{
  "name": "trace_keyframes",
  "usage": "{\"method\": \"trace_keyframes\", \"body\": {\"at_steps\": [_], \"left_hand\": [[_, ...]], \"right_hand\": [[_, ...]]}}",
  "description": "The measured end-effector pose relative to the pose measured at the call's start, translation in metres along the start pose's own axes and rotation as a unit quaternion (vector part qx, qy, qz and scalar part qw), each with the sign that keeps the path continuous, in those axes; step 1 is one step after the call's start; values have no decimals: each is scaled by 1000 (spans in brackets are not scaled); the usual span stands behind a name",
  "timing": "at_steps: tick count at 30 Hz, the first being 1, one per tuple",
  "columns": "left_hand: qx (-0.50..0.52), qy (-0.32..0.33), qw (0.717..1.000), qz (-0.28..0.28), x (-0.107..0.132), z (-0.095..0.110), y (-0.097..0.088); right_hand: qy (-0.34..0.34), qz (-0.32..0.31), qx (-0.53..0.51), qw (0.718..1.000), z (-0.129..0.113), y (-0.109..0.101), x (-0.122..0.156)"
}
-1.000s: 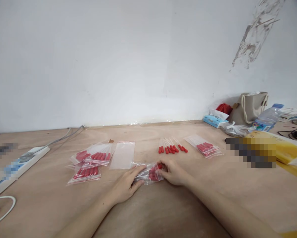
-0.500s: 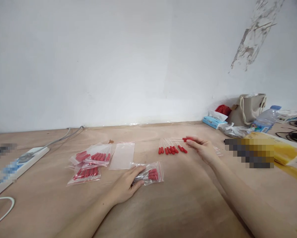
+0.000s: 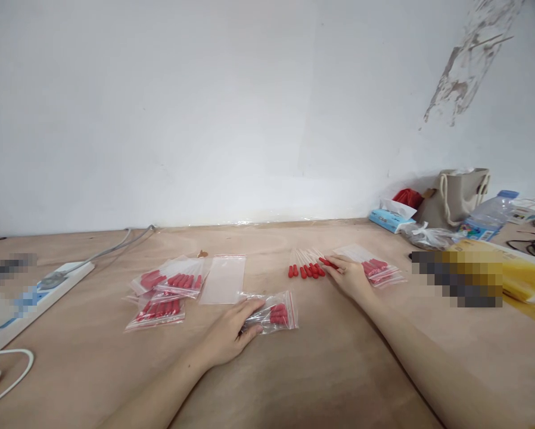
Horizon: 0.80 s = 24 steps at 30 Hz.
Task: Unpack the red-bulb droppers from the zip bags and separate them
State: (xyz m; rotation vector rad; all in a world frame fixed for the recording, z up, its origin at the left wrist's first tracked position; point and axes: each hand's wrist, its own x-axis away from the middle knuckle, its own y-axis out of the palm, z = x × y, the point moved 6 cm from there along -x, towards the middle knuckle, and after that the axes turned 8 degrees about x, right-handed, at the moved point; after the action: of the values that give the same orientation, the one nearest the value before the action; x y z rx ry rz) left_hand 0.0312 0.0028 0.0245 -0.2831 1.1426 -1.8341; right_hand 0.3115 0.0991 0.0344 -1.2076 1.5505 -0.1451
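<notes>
Near the middle of the table, my left hand (image 3: pixel 232 333) grips a clear zip bag (image 3: pixel 291 325) from its left end, thumb in front. Inside the bag show several red bulbs on thin stems. My right hand (image 3: pixel 350 277) pinches the red end of a dropper (image 3: pixel 326 262) at the right side of a loose row of droppers (image 3: pixel 312 271). These have thin pale stems fanned towards the wall and red bulbs facing me. Behind and right of that hand lie filled zip bags (image 3: pixel 377 268). An unfilled zip bag (image 3: pixel 223 279) lies flat left of the row.
More filled zip bags (image 3: pixel 160 298) overlap in a pile on the left. A power strip (image 3: pixel 71 280) with cables is at far left. Along the right stand a tissue pack (image 3: pixel 390 220), a cloth bag (image 3: pixel 455 196), a plastic bottle (image 3: pixel 486 217) and yellow packaging (image 3: pixel 513 271).
My right hand has moved left and slightly down, to the right side of the row, uncovering the filled bags behind it. My left hand stays on its bag.
</notes>
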Motion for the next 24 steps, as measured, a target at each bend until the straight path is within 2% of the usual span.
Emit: {"method": "trace_keyframes", "body": {"at_steps": [5,10,12,16,21,24], "left_hand": [[-3,1,1000,0,0,-1,1],[6,6,1000,0,0,-2,1],[7,-3,1000,-7,1,-3,2],[2,-17,1000,-12,0,-4,3],[2,-18,1000,-15,1,-4,3],[-1,-20,1000,-20,1,-4,3]], "right_hand": [[3,-19,18,1000,-4,2,0],[82,58,61,993,15,-2,1],[108,66,88,988,24,-2,2],[149,30,126,980,30,0,6],[173,-32,154,972,24,2,8],[168,-28,147,974,17,-3,7]]}}
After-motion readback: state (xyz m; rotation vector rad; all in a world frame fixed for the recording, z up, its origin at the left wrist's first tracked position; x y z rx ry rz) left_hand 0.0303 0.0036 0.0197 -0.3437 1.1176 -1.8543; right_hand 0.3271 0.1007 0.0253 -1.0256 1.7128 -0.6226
